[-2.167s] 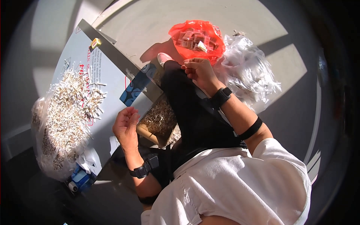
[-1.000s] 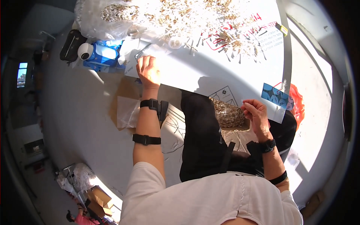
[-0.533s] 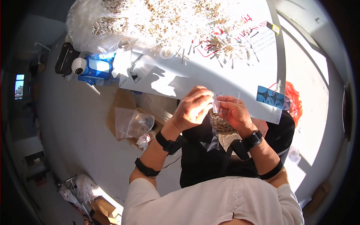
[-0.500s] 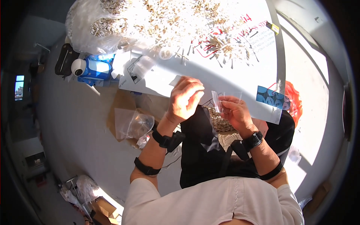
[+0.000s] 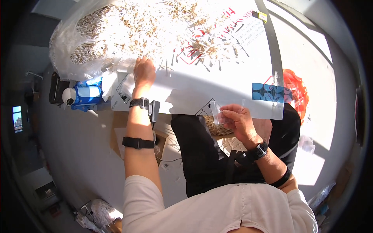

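My right hand (image 5: 237, 120) pinches a small clear plastic bag (image 5: 216, 112), held upright above my lap by the near table edge. Its fingers are closed on the bag's side. My left hand (image 5: 144, 73) reaches out at the left of the table, beside the near side of a large heap of small white and tan stick-like pieces (image 5: 143, 27). The left fingers are bent downward, bunched together, and their tips are hidden; whatever they touch or hold cannot be made out.
A large clear plastic bag (image 5: 62, 54) surrounds the heap's left side. Beyond the table's left edge sits a blue-and-white item (image 5: 87, 95) beside a black case (image 5: 56, 89). A blue printed card (image 5: 268, 92) lies near the right edge, with a red plastic bag (image 5: 297, 93) past it.
My left hand has moved away from the small bag, forward and left toward the heap. My right hand still holds the small bag over my lap. The whole view has shifted slightly.
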Action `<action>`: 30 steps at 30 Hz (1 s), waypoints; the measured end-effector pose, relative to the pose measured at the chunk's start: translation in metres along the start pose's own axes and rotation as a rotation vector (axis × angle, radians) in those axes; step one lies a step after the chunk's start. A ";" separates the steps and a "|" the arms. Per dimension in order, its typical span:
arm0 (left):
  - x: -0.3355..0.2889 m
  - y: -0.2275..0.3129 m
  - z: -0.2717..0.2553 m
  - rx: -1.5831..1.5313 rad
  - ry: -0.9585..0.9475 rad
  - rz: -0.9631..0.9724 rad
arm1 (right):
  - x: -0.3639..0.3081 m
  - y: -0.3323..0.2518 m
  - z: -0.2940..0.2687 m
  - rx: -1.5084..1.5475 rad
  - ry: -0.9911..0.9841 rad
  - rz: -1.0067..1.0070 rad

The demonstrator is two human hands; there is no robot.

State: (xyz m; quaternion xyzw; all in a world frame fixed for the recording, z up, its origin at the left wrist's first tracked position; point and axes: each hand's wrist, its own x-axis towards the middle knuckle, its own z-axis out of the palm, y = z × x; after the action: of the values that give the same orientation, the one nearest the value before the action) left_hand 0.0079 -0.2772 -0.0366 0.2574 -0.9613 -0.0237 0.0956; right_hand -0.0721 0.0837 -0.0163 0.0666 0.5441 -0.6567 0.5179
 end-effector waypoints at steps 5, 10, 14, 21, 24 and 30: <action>-0.002 -0.014 -0.007 0.006 0.019 0.031 | -0.007 -0.008 -0.004 0.131 0.059 -0.047; -0.011 0.035 -0.039 -0.026 0.240 -0.137 | -0.016 -0.026 -0.011 0.142 0.135 -0.191; -0.051 0.119 -0.065 -0.835 -0.038 -0.316 | -0.023 -0.032 -0.013 0.110 0.151 -0.348; -0.097 0.236 -0.056 -1.331 -0.290 -0.199 | -0.038 -0.033 -0.032 0.020 0.052 -0.502; -0.100 0.261 -0.053 -1.349 -0.264 -0.229 | -0.043 -0.033 -0.047 0.000 0.031 -0.501; -0.100 0.292 -0.052 -1.239 -0.205 -0.213 | -0.051 -0.036 -0.075 -0.186 0.577 -0.882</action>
State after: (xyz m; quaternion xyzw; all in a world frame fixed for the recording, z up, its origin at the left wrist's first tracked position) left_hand -0.0405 0.0261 0.0247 0.2451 -0.7427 -0.6091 0.1313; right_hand -0.1123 0.1688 0.0101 -0.0367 0.6968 -0.7158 0.0260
